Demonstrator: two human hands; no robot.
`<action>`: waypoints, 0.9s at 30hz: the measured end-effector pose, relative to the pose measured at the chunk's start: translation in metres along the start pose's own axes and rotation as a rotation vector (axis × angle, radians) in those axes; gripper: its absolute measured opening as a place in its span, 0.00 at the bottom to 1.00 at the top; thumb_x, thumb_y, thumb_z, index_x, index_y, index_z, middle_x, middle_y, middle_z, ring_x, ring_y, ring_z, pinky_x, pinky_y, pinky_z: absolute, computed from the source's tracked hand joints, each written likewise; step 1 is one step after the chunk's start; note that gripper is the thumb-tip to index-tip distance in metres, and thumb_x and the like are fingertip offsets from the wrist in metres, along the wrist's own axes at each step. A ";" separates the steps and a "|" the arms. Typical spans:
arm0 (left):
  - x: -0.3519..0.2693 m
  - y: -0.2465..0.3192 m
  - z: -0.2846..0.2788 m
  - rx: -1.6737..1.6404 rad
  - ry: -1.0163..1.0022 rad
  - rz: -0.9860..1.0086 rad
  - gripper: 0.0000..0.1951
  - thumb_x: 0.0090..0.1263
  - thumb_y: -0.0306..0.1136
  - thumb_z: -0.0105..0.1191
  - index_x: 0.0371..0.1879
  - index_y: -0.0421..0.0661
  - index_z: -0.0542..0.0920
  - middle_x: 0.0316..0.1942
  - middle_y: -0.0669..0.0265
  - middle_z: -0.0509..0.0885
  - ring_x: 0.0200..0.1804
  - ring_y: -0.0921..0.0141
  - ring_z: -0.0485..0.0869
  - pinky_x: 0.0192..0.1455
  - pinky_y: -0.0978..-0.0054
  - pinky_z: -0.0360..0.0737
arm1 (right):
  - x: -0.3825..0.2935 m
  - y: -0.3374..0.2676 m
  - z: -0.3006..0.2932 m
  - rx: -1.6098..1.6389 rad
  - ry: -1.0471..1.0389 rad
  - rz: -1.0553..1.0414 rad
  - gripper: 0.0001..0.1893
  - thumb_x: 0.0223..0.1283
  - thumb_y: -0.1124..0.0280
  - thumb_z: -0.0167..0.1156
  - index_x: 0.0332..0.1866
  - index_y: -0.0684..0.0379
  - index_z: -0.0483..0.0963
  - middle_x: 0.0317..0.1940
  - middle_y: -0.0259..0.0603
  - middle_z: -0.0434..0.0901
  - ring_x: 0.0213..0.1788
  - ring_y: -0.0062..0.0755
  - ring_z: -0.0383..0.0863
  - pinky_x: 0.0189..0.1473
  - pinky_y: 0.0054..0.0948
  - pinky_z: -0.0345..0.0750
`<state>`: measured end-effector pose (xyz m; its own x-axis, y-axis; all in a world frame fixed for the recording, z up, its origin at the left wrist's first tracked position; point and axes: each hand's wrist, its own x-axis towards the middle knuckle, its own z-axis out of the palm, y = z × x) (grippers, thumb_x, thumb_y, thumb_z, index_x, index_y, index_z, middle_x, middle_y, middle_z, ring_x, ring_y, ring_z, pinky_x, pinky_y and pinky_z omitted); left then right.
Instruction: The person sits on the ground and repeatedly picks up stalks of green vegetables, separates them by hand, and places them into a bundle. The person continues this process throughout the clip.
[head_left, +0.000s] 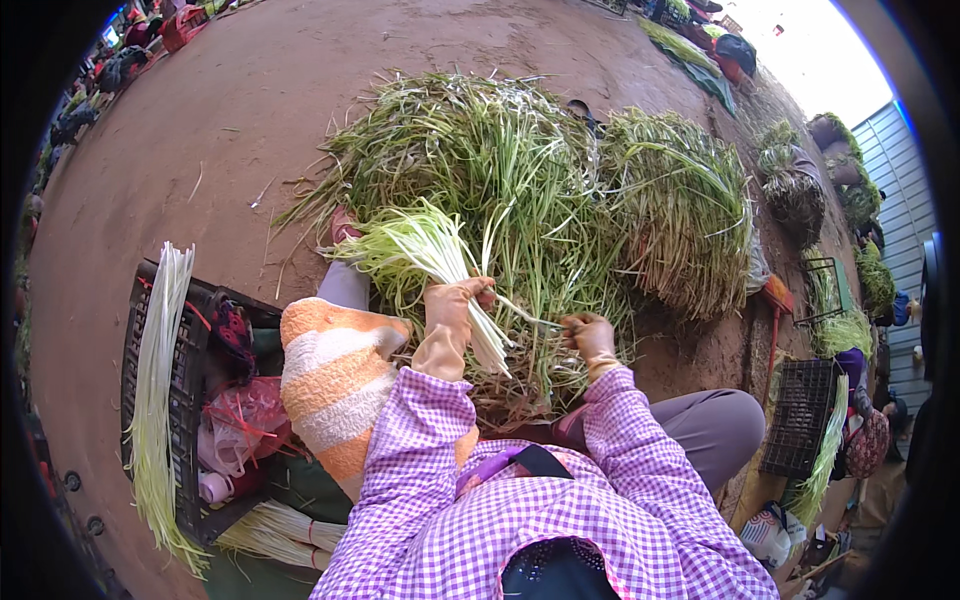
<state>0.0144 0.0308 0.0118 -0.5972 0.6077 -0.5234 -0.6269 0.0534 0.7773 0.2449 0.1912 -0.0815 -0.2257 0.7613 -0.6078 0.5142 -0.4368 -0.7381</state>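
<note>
My left hand (454, 304), in a tan rubber glove, grips a bunch of cleaned pale leafy stalks (416, 244) that look like garlic chives. Their yellow-green leaves fan out to the upper left, and the white ends point down to the right. One single stalk (521, 311) stretches from beside the bunch towards my right hand (591, 337), also gloved, whose fingers pinch its end. Beneath both hands spreads a large heap of uncleaned green stalks (480, 150), with brown, dirty matter at its near edge. An orange-and-white striped towel (330, 375) covers my left knee.
A black plastic crate (199, 330) on my left holds bags and has pale stalks (161, 375) laid over its rim. Tied bundles (277, 529) lie beside it. Another pile of stalks (675, 210) stands to the right, near a red-handled tool (776, 296). People and produce line the edges.
</note>
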 end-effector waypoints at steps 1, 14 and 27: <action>-0.003 0.006 0.001 -0.015 -0.016 0.009 0.08 0.71 0.30 0.60 0.39 0.38 0.88 0.32 0.60 0.89 0.30 0.73 0.85 0.35 0.81 0.84 | 0.013 0.002 -0.021 -0.097 0.073 0.017 0.11 0.67 0.71 0.61 0.50 0.65 0.81 0.36 0.45 0.86 0.35 0.31 0.86 0.33 0.29 0.84; 0.003 -0.018 -0.005 0.615 -0.071 0.158 0.07 0.68 0.31 0.62 0.38 0.40 0.89 0.30 0.63 0.89 0.27 0.76 0.82 0.37 0.81 0.81 | -0.063 -0.112 0.106 0.146 -0.409 -0.126 0.15 0.70 0.62 0.58 0.53 0.61 0.80 0.38 0.40 0.87 0.22 0.21 0.81 0.23 0.21 0.81; 0.060 -0.083 -0.012 1.354 0.187 -0.120 0.08 0.65 0.33 0.63 0.35 0.41 0.87 0.32 0.60 0.89 0.29 0.67 0.85 0.36 0.77 0.84 | -0.087 -0.223 -0.089 0.883 -0.065 -0.874 0.14 0.66 0.62 0.64 0.44 0.64 0.82 0.30 0.41 0.87 0.23 0.20 0.82 0.25 0.13 0.78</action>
<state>0.0245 0.0532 -0.0887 -0.7000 0.4353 -0.5661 0.2301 0.8880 0.3982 0.2237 0.2654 0.1622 -0.2654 0.9450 0.1912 -0.5550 0.0124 -0.8318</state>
